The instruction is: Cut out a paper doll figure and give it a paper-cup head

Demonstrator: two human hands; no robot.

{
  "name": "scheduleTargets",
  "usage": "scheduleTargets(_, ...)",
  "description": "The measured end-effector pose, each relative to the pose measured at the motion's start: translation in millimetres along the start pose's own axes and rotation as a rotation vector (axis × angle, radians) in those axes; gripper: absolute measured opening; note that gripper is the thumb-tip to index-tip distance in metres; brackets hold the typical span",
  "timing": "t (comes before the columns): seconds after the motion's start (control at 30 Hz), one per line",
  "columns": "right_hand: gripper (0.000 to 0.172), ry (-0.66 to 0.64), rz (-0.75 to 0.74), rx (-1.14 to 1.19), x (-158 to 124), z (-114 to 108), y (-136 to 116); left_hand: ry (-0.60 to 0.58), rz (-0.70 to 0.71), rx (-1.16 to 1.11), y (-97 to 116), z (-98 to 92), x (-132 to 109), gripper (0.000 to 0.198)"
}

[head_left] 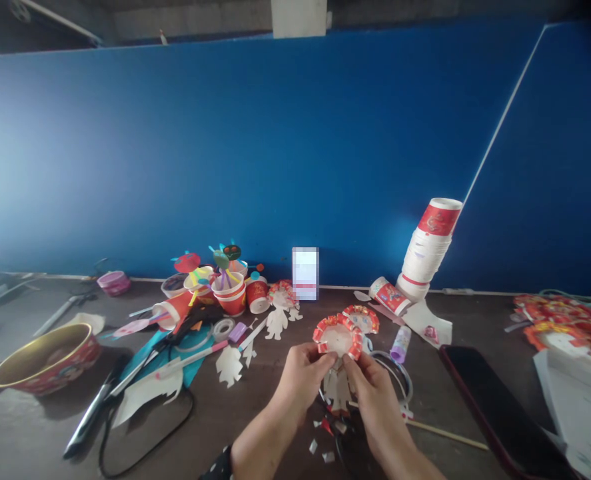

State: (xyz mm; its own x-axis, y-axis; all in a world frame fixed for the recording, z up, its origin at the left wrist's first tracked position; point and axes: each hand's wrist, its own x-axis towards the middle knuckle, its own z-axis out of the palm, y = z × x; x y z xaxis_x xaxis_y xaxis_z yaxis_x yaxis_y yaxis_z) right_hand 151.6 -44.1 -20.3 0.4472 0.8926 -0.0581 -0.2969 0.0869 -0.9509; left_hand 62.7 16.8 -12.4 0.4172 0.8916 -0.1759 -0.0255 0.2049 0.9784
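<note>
Both my hands hold a small paper-cup craft figure (339,337), a white round face ringed with curled red strips, its white paper body hanging down between my hands. My left hand (301,377) pinches its lower left edge, fingers closed. My right hand (370,385) pinches its lower right edge, fingers closed too. A similar finished figure (362,319) lies just behind it on the brown table (245,427). Paper scraps (325,447) lie beneath my wrists.
A tilted stack of red-and-white paper cups (428,250) leans on the blue wall. Decorated cups (230,293), paper dolls (278,320), tape (222,329), a purple glue stick (400,344), a red-gold bowl (45,357), a black cable (145,433) and a dark phone (500,413) surround my hands.
</note>
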Motion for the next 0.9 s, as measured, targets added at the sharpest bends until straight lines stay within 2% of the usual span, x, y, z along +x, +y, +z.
scheduleTargets(0.23,0.024,-0.023,-0.017,-0.133,1,-3,1,0.041,-0.025,-0.034,-5,1.5,2,0.021)
scheduleTargets(0.37,0.029,-0.057,-0.030,-0.198,5,-6,6,0.066,-0.019,-0.043,-8,1.7,2,0.022)
scheduleTargets(0.5,0.029,-0.043,-0.087,-0.226,3,-2,5,0.035,-0.024,-0.054,-10,0.3,4,0.023)
scheduleTargets(0.57,0.027,-0.086,-0.140,-0.337,5,-5,0,0.026,-0.039,-0.067,-8,-1.5,4,0.024)
scheduleTargets(0.63,0.024,-0.133,-0.198,-0.554,12,-13,-6,0.043,-0.046,-0.089,-5,-4.3,5,0.025)
scheduleTargets(0.67,0.022,-0.100,-0.232,-0.717,17,-20,-9,0.060,-0.050,-0.100,-4,-6.0,6,0.025)
scheduleTargets(0.73,0.018,-0.001,-0.250,-0.814,33,-36,-17,0.111,-0.057,-0.113,-1,-9.5,7,0.024)
scheduleTargets(0.83,0.022,0.186,-0.253,-0.987,61,-57,-26,0.172,-0.070,-0.110,0,-13.6,9,0.021)
scheduleTargets(0.9,0.027,0.239,-0.240,-1.082,78,-64,-30,0.179,-0.070,-0.118,-2,-15.2,11,0.021)
